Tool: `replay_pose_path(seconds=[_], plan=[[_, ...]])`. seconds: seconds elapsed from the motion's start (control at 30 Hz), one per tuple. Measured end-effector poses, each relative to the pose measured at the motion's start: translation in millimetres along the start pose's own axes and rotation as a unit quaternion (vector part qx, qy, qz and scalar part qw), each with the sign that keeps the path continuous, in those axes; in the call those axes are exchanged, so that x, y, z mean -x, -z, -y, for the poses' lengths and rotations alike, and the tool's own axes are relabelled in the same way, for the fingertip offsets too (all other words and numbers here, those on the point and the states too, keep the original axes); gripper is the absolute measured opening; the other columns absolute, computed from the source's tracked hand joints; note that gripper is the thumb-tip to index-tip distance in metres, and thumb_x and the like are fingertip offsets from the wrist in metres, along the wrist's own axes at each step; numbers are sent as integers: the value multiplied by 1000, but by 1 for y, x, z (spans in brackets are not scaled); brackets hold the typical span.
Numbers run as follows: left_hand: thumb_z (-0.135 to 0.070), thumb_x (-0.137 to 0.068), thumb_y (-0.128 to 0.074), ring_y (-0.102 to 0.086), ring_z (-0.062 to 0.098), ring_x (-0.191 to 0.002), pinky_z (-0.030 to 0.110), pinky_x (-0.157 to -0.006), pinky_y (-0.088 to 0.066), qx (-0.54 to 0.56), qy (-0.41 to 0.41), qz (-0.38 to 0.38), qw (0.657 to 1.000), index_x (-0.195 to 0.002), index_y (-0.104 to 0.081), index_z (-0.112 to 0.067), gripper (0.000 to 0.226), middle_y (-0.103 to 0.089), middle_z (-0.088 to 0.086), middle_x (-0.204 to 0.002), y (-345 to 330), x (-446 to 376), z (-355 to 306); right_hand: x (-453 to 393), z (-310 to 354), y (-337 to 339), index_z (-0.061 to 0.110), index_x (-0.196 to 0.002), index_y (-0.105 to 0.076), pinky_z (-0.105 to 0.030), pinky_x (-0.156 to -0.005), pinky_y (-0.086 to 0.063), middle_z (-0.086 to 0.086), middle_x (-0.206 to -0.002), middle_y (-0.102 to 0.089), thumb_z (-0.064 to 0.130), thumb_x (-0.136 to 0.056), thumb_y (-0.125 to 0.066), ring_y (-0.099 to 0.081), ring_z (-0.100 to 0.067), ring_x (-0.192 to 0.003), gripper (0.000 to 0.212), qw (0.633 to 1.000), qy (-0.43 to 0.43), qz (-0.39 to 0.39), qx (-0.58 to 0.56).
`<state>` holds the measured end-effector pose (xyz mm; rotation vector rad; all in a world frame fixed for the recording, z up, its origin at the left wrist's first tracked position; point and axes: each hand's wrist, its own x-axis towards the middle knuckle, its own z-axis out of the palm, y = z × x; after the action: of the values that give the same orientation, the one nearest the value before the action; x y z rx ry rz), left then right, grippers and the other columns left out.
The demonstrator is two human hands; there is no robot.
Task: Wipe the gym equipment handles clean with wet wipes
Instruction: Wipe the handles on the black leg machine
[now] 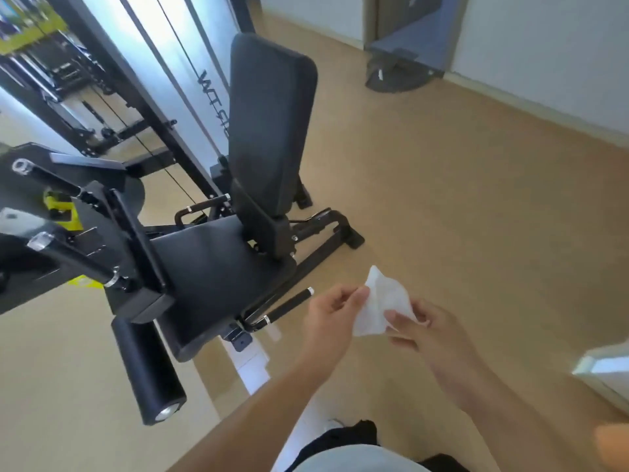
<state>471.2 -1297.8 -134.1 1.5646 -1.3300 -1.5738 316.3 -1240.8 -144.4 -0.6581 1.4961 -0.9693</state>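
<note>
A white wet wipe [381, 306] is held between both hands above the floor. My left hand [332, 316] pinches its left edge and my right hand [422, 330] grips its lower right corner. Just left of my left hand a black side handle [289, 308] with chrome rings sticks out beside the black seat [211, 267] of a leg machine. A second side handle [204, 207] shows on the seat's far side. Two black grip bars [73, 258] with chrome ends jut from the machine's arm at left.
The tall backrest [269, 124] rises behind the seat. A black foam roller [148, 373] hangs low at the front left. The machine's base foot [347, 229] reaches onto the tan floor. A grey door and doorstop [398, 69] stand at the back right.
</note>
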Motion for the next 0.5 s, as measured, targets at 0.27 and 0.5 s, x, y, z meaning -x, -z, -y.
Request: replay_pose_path(seconds=[0.27,0.5], plan=[[-33,-104,-49,-64,15,-81,19,-57,-52,55,68,-119,989,-97,-65,-15,26,-68,4,-96,95,-36,28,-77,12,-78,13,-100,-77,-34,-78,-61,-5,-102,-77,16,-93,-68,-75,-20,-91,12,992,-69,100,-14],[-33,-104,-46,-67,25,-101,28,-75,-59,151,113,-207,960,-103,-61,-14,24,-68,7,-112,109,-64,30,-148,47,-112,14,-117,-69,-38,-87,-59,-6,-106,-76,28,-90,-68,-73,-25,-102,31,961,-135,223,-90]])
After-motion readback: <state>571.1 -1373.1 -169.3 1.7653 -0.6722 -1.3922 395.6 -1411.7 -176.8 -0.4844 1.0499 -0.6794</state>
